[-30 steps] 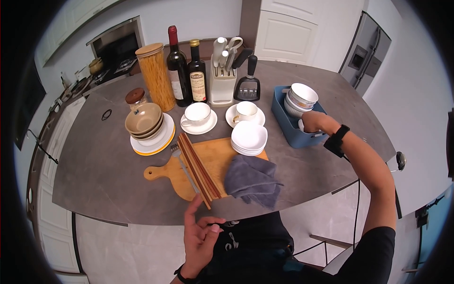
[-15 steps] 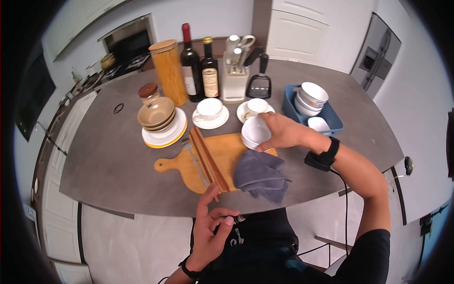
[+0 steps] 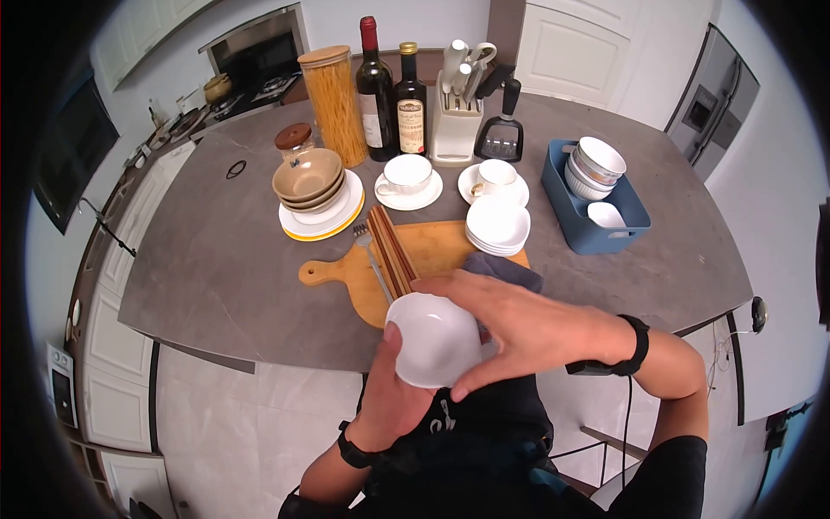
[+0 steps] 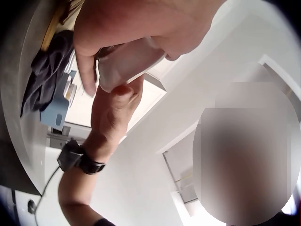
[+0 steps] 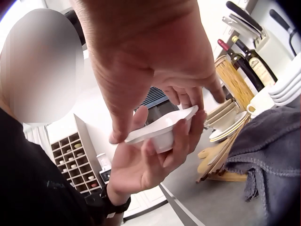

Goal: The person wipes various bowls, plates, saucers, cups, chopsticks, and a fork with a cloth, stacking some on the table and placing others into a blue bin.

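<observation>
In the head view, a small white bowl [image 3: 434, 342] is held close in front of the body, past the table's near edge. My left hand [image 3: 389, 400] grips it from the left, thumb over the rim and fingers curled beneath, as the right wrist view shows. From the right, my right hand [image 3: 532, 324] spans the bowl, its thumb and fingers at opposite parts of the rim. Behind the hands lie several chopsticks [image 3: 393, 251] and a fork [image 3: 373, 264] on a wooden cutting board [image 3: 441, 238]. The right hand partly hides a grey cloth [image 3: 519, 270].
Stacked white dishes [image 3: 498, 227] sit on the board's right end. A blue basket [image 3: 601, 242] with white bowls stands to the right. Behind are two cups on saucers, a knife block [image 3: 456, 134], bottles and a pasta jar [image 3: 335, 112]. Brown bowls [image 3: 307, 177] rest on plates at left.
My right hand has come out of the basket, carrying the white bowl leftward past the stacked dishes to the body. My left hand, earlier loose and holding nothing, now grips the bowl too.
</observation>
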Available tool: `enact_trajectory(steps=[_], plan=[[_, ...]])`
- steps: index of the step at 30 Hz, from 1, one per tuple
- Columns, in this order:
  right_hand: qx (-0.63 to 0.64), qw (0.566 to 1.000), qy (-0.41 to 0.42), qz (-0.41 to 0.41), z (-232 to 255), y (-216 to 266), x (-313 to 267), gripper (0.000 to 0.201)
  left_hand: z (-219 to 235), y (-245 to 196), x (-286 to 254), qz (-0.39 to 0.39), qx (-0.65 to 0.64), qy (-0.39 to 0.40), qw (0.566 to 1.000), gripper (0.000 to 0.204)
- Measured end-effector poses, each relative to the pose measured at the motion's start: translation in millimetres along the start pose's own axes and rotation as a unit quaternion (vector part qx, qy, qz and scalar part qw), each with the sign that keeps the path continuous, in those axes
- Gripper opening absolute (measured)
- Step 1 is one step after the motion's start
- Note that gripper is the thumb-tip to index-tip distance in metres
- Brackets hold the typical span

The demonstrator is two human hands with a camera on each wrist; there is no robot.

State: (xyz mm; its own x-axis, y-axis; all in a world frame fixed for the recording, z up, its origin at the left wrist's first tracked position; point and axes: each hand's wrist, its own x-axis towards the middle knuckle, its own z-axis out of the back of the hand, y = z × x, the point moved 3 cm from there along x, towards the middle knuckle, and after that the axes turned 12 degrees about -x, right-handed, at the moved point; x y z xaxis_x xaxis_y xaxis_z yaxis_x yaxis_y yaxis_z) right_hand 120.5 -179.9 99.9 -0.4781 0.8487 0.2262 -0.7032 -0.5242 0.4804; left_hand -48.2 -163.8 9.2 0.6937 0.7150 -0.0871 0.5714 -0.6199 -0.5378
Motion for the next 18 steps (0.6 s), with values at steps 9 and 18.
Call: enact_trajectory(steps=[9, 18], plan=[[-0.265, 0.962, 0.055, 0.049, -18, -82, 10, 0.040, 25, -2, -19, -0.026, 0.039, 0.002, 0.999, 0.088], [-0.171, 0.983, 0.039, 0.047, 6, -41, -13, 0.017, 21, -7, -10, -0.035, 0.191, 0.096, 0.976, 0.113]])
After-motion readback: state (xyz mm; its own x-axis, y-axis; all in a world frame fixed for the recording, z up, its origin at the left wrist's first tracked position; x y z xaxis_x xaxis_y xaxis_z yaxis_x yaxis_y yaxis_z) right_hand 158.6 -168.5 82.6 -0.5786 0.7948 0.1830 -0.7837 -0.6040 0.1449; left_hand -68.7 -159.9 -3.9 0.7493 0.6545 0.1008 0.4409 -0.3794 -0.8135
